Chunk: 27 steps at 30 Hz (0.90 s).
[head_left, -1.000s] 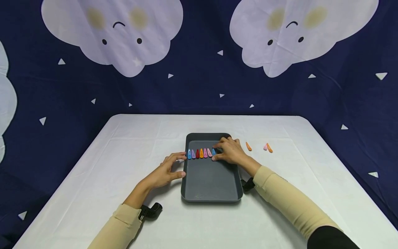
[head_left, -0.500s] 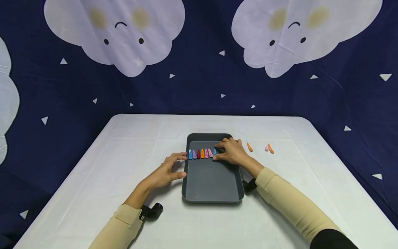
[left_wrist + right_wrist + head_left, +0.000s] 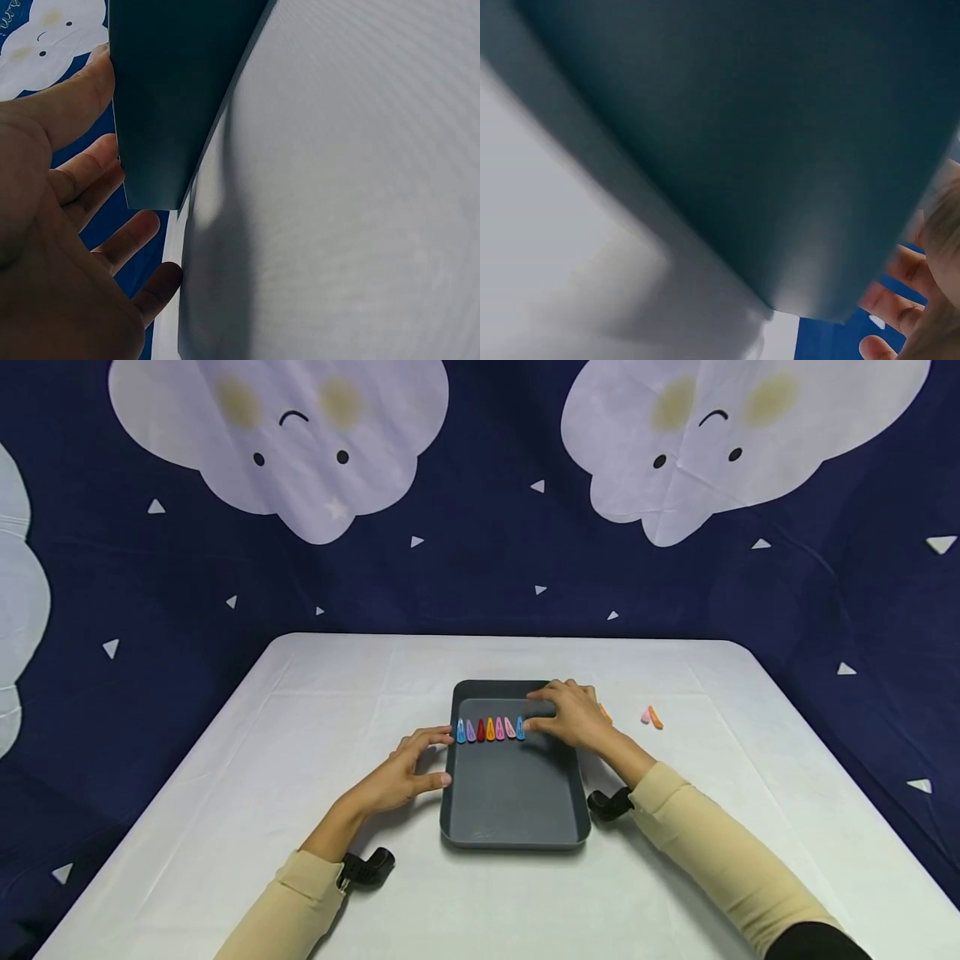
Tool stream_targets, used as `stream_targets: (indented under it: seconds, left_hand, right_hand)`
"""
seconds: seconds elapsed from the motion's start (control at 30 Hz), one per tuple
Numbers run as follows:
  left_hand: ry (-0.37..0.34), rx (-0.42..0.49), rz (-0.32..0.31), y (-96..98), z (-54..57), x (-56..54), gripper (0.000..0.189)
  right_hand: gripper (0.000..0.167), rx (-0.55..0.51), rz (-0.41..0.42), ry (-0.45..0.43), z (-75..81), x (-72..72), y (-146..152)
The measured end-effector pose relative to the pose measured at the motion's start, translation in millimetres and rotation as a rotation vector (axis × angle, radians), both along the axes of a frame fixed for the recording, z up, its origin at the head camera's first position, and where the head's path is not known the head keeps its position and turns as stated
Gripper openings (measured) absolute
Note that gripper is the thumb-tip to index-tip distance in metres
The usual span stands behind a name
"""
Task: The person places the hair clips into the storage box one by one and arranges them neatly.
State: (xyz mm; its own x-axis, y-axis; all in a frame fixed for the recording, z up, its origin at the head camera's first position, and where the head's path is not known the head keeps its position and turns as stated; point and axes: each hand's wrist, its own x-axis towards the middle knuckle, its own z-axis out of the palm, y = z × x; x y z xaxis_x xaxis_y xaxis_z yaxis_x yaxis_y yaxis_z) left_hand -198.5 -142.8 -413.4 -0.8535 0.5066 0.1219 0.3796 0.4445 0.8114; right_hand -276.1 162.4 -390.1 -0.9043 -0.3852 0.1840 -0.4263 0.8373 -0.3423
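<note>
A dark grey rectangular tray (image 3: 517, 802) lies on the white-covered table. Across its upper part runs a row of snap hair clips: blue (image 3: 461, 731), purple (image 3: 471, 731), red (image 3: 481, 731), yellow-orange (image 3: 491, 729), pink (image 3: 499, 728), light pink (image 3: 510, 727), and a second blue clip (image 3: 521, 728) at the right end. My left hand (image 3: 405, 770) rests with fingertips and thumb against the tray's left side; the left wrist view shows those fingers spread along the wall (image 3: 172, 97). Over the upper right of the tray, my right hand (image 3: 576, 717) has its thumb beside the end blue clip, holding nothing visible.
Right of the tray on the table (image 3: 697, 760) lie an orange clip (image 3: 605, 713), partly behind my right hand, and a pink clip (image 3: 646, 716) beside another orange clip (image 3: 656, 717). A dark blue cloth (image 3: 480, 577) with clouds hangs behind the table.
My right hand has let go of the right-end blue clip and shifted up and right, its fingers parted from it. The left hand stays at the tray's side.
</note>
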Motion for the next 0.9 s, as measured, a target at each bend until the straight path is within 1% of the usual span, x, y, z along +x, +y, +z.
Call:
stream_targets:
  seconds: [0.13, 0.23, 0.5, 0.63, 0.73, 0.9]
  left_hand:
    - [0.003, -0.003, 0.003, -0.1, -0.8, -0.5, 0.053]
    - [0.007, -0.005, 0.004, -0.4, -1.0, -0.8, 0.052]
    - [0.009, -0.009, 0.0, -0.4, -1.2, 0.0, 0.054]
    - [0.009, -0.015, -0.001, -0.7, -0.6, -0.1, 0.055]
    - [-0.005, -0.015, 0.0, -0.9, -0.7, -0.9, 0.055]
    - [-0.011, -0.012, 0.001, -0.9, -0.9, -1.2, 0.056]
  right_hand:
    - [0.056, -0.053, 0.004, 0.017, 7.4, -0.8, 7.6]
    - [0.056, -0.09, -0.002, 0.011, 12.5, -1.2, 14.2]
    - [0.059, -0.13, -0.022, 0.005, 20.5, -2.7, 32.4]
    - [0.061, -0.134, -0.015, 0.002, 20.6, -4.3, 41.9]
    - [0.061, -0.142, -0.017, -0.009, 19.7, -5.4, 48.8]
    - [0.059, -0.157, -0.017, -0.016, 16.7, -8.1, 59.2]
